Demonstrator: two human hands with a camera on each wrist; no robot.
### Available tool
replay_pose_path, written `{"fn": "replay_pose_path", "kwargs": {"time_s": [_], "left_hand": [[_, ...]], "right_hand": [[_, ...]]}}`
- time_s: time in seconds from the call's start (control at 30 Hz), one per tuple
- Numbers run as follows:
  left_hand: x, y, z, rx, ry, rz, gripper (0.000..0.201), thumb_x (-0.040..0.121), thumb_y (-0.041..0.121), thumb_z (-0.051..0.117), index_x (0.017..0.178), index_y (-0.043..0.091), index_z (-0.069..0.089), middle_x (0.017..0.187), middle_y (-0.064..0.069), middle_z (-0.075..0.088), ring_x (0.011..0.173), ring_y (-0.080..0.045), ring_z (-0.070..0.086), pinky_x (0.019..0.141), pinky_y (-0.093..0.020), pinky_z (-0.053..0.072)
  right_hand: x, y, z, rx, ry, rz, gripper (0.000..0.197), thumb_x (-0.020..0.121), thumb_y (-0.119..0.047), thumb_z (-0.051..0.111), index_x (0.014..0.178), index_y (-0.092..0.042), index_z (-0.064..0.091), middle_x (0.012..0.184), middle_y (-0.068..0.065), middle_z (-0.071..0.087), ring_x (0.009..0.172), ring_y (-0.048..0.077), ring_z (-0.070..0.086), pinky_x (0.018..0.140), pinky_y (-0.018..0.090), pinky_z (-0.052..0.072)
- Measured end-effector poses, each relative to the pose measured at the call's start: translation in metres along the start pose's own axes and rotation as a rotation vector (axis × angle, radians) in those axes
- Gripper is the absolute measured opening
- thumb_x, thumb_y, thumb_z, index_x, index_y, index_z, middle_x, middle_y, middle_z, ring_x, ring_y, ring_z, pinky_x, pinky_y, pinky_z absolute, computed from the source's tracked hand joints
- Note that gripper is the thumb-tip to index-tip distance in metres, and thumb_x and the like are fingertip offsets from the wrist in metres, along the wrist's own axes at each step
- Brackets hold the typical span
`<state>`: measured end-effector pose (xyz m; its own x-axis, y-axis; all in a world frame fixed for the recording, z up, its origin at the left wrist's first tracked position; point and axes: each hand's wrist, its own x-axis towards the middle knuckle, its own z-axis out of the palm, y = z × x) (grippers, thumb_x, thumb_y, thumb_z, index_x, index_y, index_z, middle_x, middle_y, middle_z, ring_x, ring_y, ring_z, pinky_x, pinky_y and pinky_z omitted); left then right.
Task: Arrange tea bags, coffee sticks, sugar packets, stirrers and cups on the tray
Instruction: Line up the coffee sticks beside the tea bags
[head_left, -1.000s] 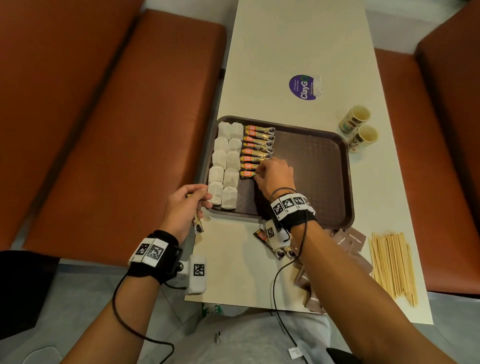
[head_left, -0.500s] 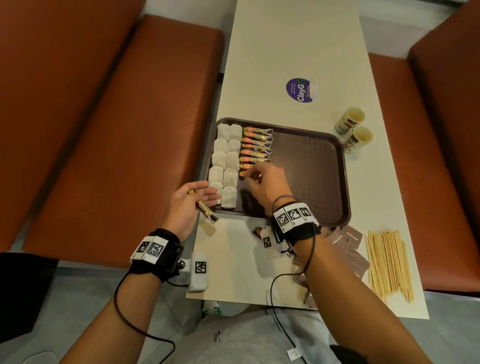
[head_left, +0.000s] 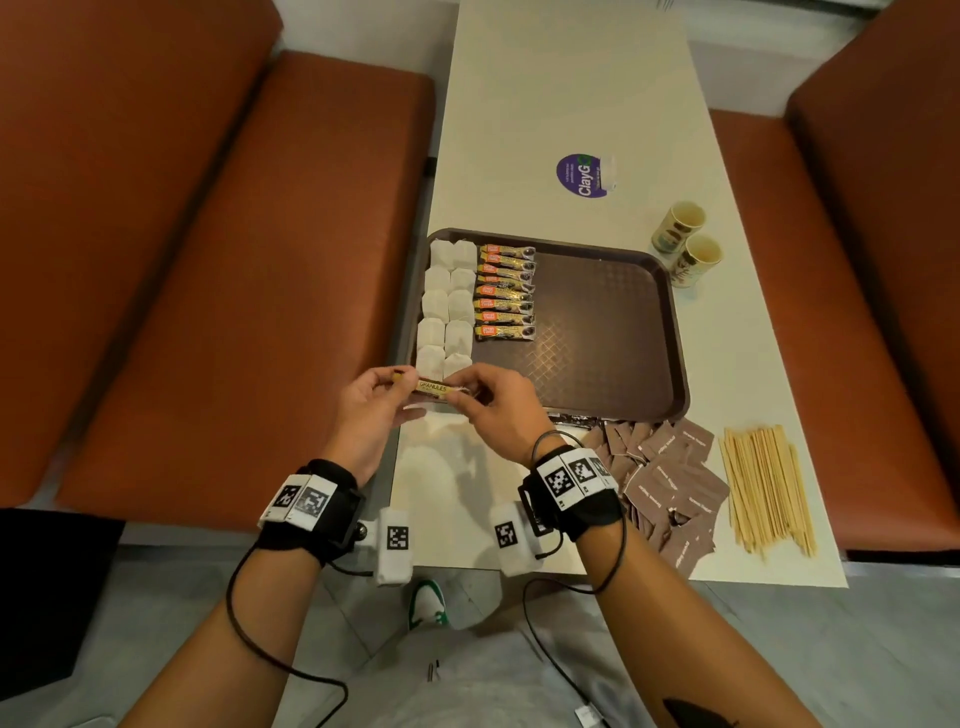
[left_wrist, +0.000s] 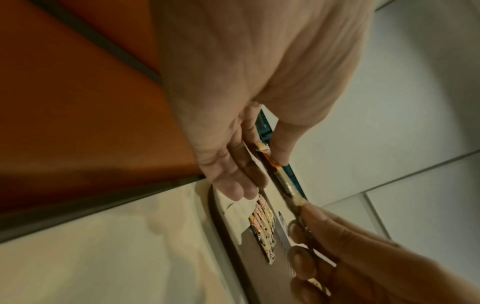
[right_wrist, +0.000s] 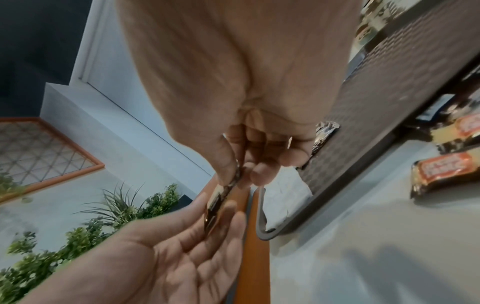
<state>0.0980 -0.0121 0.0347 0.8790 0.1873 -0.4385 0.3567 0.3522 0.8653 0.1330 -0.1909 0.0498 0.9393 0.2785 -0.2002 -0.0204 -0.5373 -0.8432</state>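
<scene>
Both hands are pinching the same coffee stick (head_left: 434, 388): the left hand (head_left: 371, 410) has its far-left end between thumb and fingertips, the right hand (head_left: 493, 405) has the other end nipped between thumb and forefinger, other fingers curled in; so the stick hangs level between the two grips, just above the near-left corner of the tray (head_left: 613, 332).

My take on handling: it's a thin foil sachet, very light, a bit slick and floppy in the middle; pinching it by the ends like this looks right, since squeezing the middle would probably just crumple it; nothing fragile about it though.

Just beyond the grip sit the tea bags (head_left: 448, 306) in two columns along the tray's left side; the row of coffee sticks already laid down (head_left: 505, 293) is past the right hand, a little further out; the open slot looks to be at the near end of that row. Off to the right of the right wrist: sugar packets (head_left: 670, 480), then stirrers (head_left: 766, 486), both on the table (head_left: 571, 104); cups (head_left: 688, 241) well beyond, also off the tray.
</scene>
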Motion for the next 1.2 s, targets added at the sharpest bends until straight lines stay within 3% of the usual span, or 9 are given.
{"fn": "replay_pose_path", "kwargs": {"time_s": [0.13, 0.2, 0.27, 0.37, 0.47, 0.6, 0.77, 0.97, 1.2], "left_hand": [[-0.006, -0.014, -0.007, 0.08, 0.016, -0.005, 0.022, 0.095, 0.016, 0.073, 0.113, 0.004, 0.072, 0.093, -0.006, 0.075, 0.079, -0.017, 0.069, 0.071, -0.027, 0.058], [-0.008, -0.018, -0.006, 0.087, 0.018, 0.004, 0.022, 0.094, 0.015, 0.074, 0.112, 0.002, 0.073, 0.089, -0.005, 0.074, 0.076, -0.017, 0.067, 0.071, -0.027, 0.057], [-0.006, -0.021, -0.005, 0.105, 0.026, 0.011, 0.022, 0.093, 0.015, 0.076, 0.111, 0.002, 0.074, 0.087, -0.005, 0.075, 0.076, -0.017, 0.067, 0.072, -0.028, 0.057], [-0.001, -0.022, -0.001, 0.128, 0.02, 0.008, 0.021, 0.091, 0.017, 0.078, 0.108, 0.004, 0.076, 0.088, -0.007, 0.076, 0.077, -0.019, 0.068, 0.075, -0.031, 0.056], [0.003, -0.019, 0.005, 0.142, 0.009, 0.012, 0.021, 0.092, 0.018, 0.078, 0.106, 0.003, 0.077, 0.086, -0.009, 0.075, 0.076, -0.019, 0.068, 0.076, -0.033, 0.057], [0.009, -0.015, 0.013, 0.121, -0.007, 0.008, 0.022, 0.092, 0.016, 0.077, 0.109, 0.002, 0.076, 0.088, -0.011, 0.075, 0.078, -0.021, 0.067, 0.073, -0.029, 0.058], [0.021, -0.008, 0.017, 0.125, 0.035, -0.026, 0.024, 0.098, 0.025, 0.071, 0.116, 0.009, 0.072, 0.099, -0.013, 0.077, 0.079, -0.018, 0.068, 0.072, -0.032, 0.057], [0.034, -0.005, 0.004, 0.157, 0.099, -0.055, 0.018, 0.101, 0.021, 0.066, 0.115, 0.011, 0.072, 0.1, -0.01, 0.076, 0.079, -0.016, 0.067, 0.07, -0.031, 0.052], [0.041, -0.004, -0.003, 0.154, 0.112, -0.058, 0.018, 0.101, 0.022, 0.066, 0.115, 0.012, 0.072, 0.098, -0.008, 0.076, 0.08, -0.016, 0.067, 0.069, -0.03, 0.052]], "right_hand": [[-0.006, 0.004, -0.007, -0.032, 0.083, -0.017, 0.011, 0.094, -0.025, 0.069, 0.104, -0.024, 0.075, 0.079, -0.004, 0.064, 0.069, 0.007, 0.054, 0.065, 0.014, 0.043], [-0.008, 0.006, -0.007, -0.063, 0.11, -0.013, 0.014, 0.093, -0.026, 0.069, 0.106, -0.024, 0.075, 0.083, -0.006, 0.064, 0.074, 0.008, 0.056, 0.07, 0.018, 0.045], [-0.009, 0.009, -0.006, -0.181, 0.135, -0.059, 0.023, 0.09, -0.033, 0.07, 0.112, -0.028, 0.071, 0.097, -0.006, 0.063, 0.089, 0.013, 0.056, 0.082, 0.029, 0.047], [-0.01, 0.01, -0.006, -0.466, 0.153, -0.183, 0.037, 0.084, -0.046, 0.071, 0.12, -0.036, 0.064, 0.109, -0.009, 0.055, 0.105, 0.017, 0.044, 0.089, 0.035, 0.037], [-0.005, 0.004, -0.01, -0.593, 0.158, -0.268, 0.026, 0.087, -0.042, 0.071, 0.112, -0.036, 0.068, 0.103, -0.01, 0.053, 0.103, 0.017, 0.043, 0.089, 0.039, 0.034], [0.009, 0.005, -0.02, -0.588, 0.115, -0.291, 0.019, 0.088, -0.036, 0.071, 0.107, -0.031, 0.071, 0.102, -0.012, 0.057, 0.106, 0.016, 0.046, 0.092, 0.042, 0.035], [0.037, 0.021, -0.043, -0.62, 0.165, -0.19, 0.017, 0.088, -0.037, 0.069, 0.105, -0.034, 0.071, 0.101, -0.013, 0.059, 0.101, 0.015, 0.046, 0.09, 0.04, 0.035], [0.073, 0.049, -0.06, -0.774, 0.099, 0.038, 0.018, 0.089, -0.036, 0.07, 0.107, -0.034, 0.072, 0.114, -0.004, 0.059, 0.115, 0.024, 0.045, 0.1, 0.047, 0.035], [0.087, 0.052, -0.05, -0.821, 0.09, 0.044, 0.021, 0.09, -0.033, 0.069, 0.111, -0.029, 0.07, 0.12, -0.002, 0.061, 0.119, 0.027, 0.046, 0.103, 0.049, 0.035]]}}
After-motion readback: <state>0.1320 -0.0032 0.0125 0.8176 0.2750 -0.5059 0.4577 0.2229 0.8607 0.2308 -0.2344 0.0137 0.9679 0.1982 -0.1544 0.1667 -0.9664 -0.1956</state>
